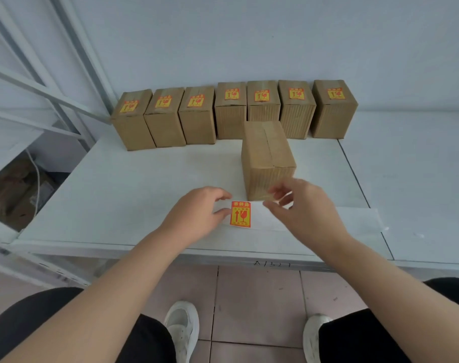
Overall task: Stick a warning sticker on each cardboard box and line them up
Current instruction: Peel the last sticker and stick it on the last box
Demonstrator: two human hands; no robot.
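Observation:
Several cardboard boxes [231, 111], each with a red-and-yellow warning sticker on top, stand in a row along the wall. One box [267, 158] with no sticker on its top stands alone in front of the row. Just before it, a warning sticker [240, 214] lies on a white backing strip [328, 218] on the table. My left hand [196, 213] pinches the strip's left end between thumb and forefinger, right beside the sticker. My right hand [301, 208] hovers blurred at the sticker's upper right, with loosely curled fingers that hold nothing.
The white table [118, 192] ends in a front edge near my knees, with a seam to a second table [419, 179] on the right. A metal shelf frame [52, 95] stands at the left. Tiled floor and my shoes show below.

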